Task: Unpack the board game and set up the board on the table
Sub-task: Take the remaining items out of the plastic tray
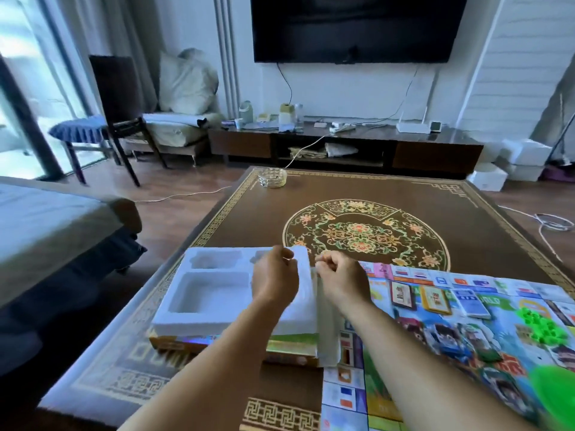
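Two bare forearms enter from the bottom edge and reach forward over the table, which carries a brown cover with a gold key-pattern border and a round floral medallion. Left hand: fingers curled, pinching the far top edge of a white sheet-like piece that rises between the two hands; what exactly this piece is cannot be told. Right hand: fingers curled tight, close beside the same white piece; whether they grip it cannot be told. Both hands are raised just above the right end of a white foam insert, which has one large and two smaller empty recesses and sits on the colourful game box at the near left of the table. Game board: unfolded flat on the table's near right, its left edge just beside the box and directly below the right hand. On the board: three small stacks of cards in a row, a cluster of small green pieces, and a blurred green object at the near right corner. Far left corner of the table: a glass ashtray. Beyond the table: a low dark TV stand and a wall-mounted television.
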`<state>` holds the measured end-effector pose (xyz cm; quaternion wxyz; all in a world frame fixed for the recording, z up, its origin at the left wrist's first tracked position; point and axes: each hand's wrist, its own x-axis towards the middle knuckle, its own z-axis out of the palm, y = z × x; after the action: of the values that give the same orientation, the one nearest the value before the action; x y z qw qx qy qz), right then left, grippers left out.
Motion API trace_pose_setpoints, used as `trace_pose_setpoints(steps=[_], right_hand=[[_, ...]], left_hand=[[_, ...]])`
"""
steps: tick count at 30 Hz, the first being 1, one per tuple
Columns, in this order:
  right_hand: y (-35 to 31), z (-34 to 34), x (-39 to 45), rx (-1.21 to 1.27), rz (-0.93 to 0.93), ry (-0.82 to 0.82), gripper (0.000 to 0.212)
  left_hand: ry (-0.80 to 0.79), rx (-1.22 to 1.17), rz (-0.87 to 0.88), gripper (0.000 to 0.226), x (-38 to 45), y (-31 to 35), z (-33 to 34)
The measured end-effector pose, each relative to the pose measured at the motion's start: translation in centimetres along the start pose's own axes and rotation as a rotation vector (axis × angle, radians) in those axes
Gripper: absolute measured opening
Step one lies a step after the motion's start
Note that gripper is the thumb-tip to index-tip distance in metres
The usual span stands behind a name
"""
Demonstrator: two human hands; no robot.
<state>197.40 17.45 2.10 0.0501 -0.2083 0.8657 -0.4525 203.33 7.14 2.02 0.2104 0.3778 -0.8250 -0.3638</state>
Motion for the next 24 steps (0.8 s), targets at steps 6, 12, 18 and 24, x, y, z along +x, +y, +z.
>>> trace_pose_setpoints(steps=[6, 12, 18, 24], right_hand=[[-1.7, 3.7, 4.4, -0.175, -0.065, -0.109, 0.029], [-2.9, 6.6, 7.7, -0.414, -0.110, -0.267, 0.023], [-3.1, 7.8, 8.8, -0.619, -0.107, -0.394, 0.020], [-3.7, 7.1, 8.0, -0.741, -0.251, -0.432, 0.028]], left_hand=[[-0.063, 0.212, 0.028, 0.030, 5.8, -4.1, -1.5], [-0.164, 0.484, 0.188, 0.018, 8.6, -5.0, -1.4], [-0.254, 0.504, 0.187, 0.026, 10.2, -6.0, 0.0], [-0.271, 0.505, 0.204, 0.028, 10.2, -5.9, -0.1]])
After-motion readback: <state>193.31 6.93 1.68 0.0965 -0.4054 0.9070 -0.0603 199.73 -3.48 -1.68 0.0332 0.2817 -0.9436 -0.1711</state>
